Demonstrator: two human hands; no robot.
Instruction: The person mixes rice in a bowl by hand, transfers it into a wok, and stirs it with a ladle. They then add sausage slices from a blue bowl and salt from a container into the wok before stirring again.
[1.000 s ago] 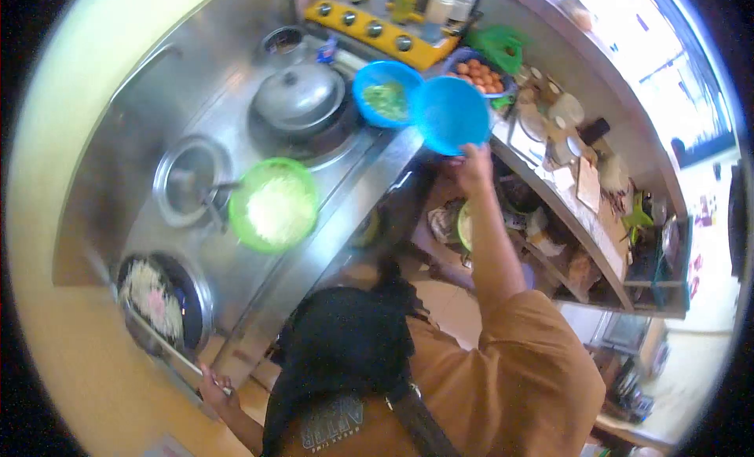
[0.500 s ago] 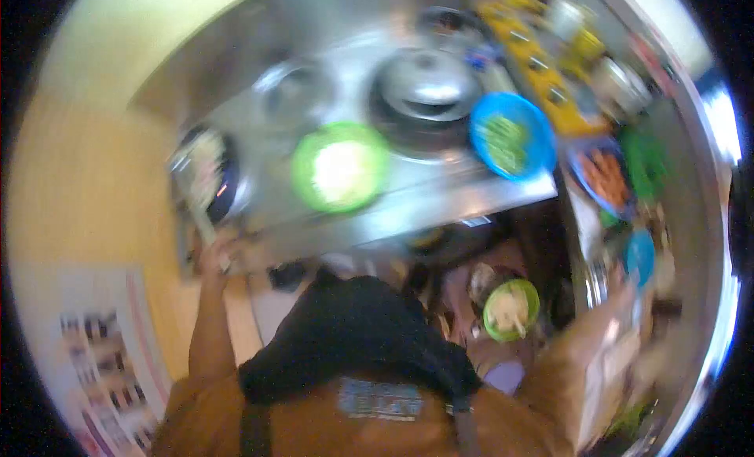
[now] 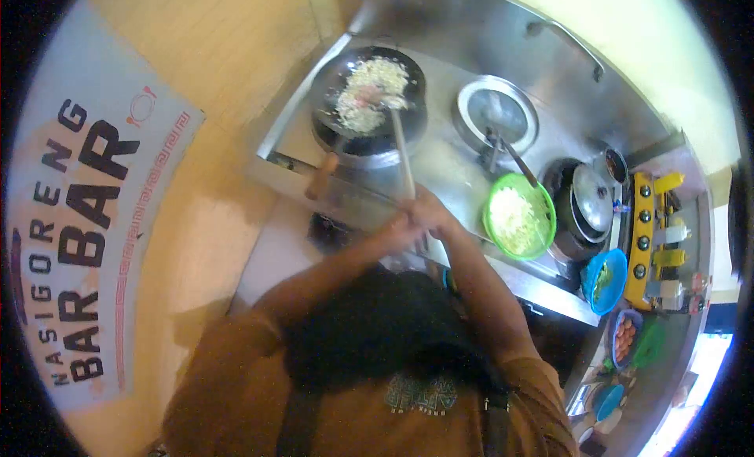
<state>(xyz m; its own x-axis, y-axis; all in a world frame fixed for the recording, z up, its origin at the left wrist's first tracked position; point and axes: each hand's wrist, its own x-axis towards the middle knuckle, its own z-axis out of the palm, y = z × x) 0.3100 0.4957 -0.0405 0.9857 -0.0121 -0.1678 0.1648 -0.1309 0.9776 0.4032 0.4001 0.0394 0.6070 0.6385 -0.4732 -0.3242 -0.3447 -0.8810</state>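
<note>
At the centre, my right hand is closed round the long pale handle of a spatula. The spatula's head rests among chopped white food with some pinkish pieces in a black wok. Against my right hand, overlapping it, is my left hand; its fingers are blurred and partly hidden, so what it grips cannot be made out. The wok's wooden handle points toward me, with no hand on it.
Right of the wok are a round metal lid, a green bowl of chopped white food, a lidded pot and a blue bowl. Farther right stand yellow bottles and a basin of orange-red items. A lettered banner hangs left.
My right hand has come from the far right shelf to the spatula. My left hand has moved in beside it. The view has turned left, so the wok appears nearer the middle.
</note>
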